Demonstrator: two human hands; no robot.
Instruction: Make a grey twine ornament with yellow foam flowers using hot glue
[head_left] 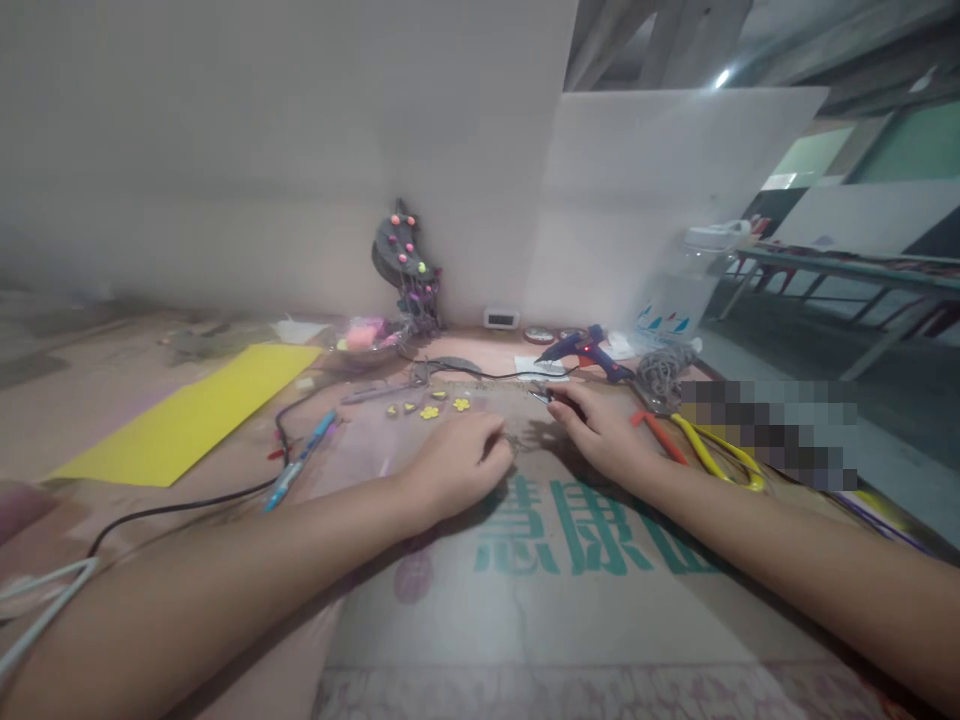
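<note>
My left hand is closed above the cardboard work surface, thumb and fingers curled together; whatever they hold, if anything, is hidden. My right hand is closed too, its thumb and fingertips pinching a small dark object with a shiny, pointed tip. Its exact kind is too small to tell. Beyond my left hand lie two yellow flower-shaped pieces, with small yellow-and-dark bits beside them. A blue hot glue gun lies past my right hand, its nozzle pointing left.
Yellow paper, a blue pen and a black cord lie at left. A dark crescent-shaped decoration with colored beads stands against the back wall. At right are grey yarn, yellow-handled scissors and a clear plastic jug.
</note>
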